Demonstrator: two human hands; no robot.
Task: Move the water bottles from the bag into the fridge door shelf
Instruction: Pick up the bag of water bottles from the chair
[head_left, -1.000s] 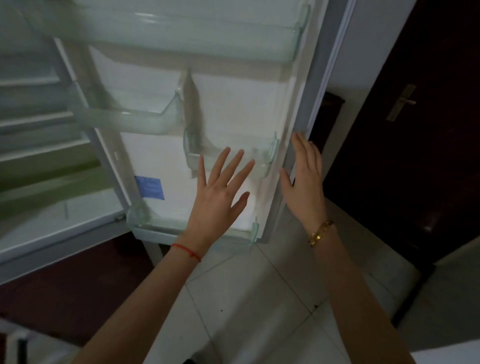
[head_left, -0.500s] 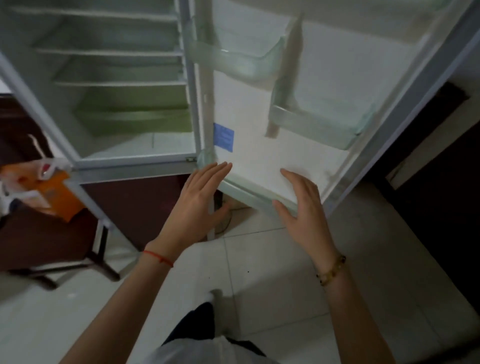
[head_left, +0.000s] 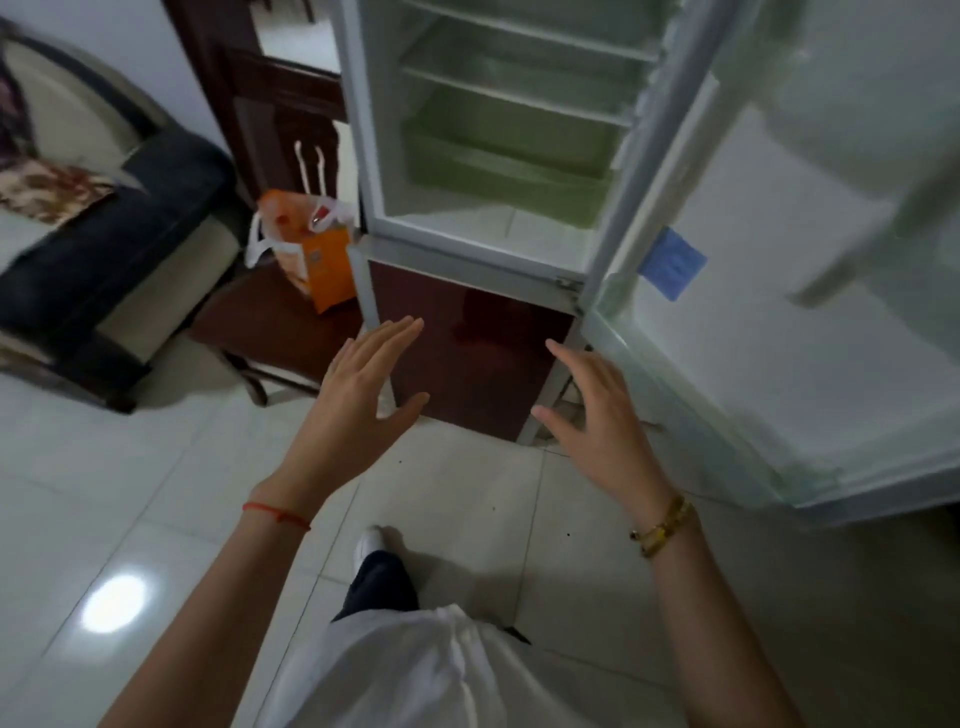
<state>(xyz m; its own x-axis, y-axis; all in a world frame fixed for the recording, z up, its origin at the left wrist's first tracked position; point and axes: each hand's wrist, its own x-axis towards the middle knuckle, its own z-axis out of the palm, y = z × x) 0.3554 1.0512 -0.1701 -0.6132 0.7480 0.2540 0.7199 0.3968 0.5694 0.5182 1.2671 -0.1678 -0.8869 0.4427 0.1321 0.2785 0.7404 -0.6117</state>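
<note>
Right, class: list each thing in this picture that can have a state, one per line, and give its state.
Fridge door: swung open.
Fridge compartment: shelves bare, no bottles seen.
Lower fridge door: shut.
Orange bag: upright on the dark stool, mouth open; contents hard to tell.
Left hand: open, holding nothing.
Right hand: open, holding nothing.

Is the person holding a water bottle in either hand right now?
No, the left hand and the right hand are both open and empty, spread in the air before the fridge, apart from the orange bag.
</note>
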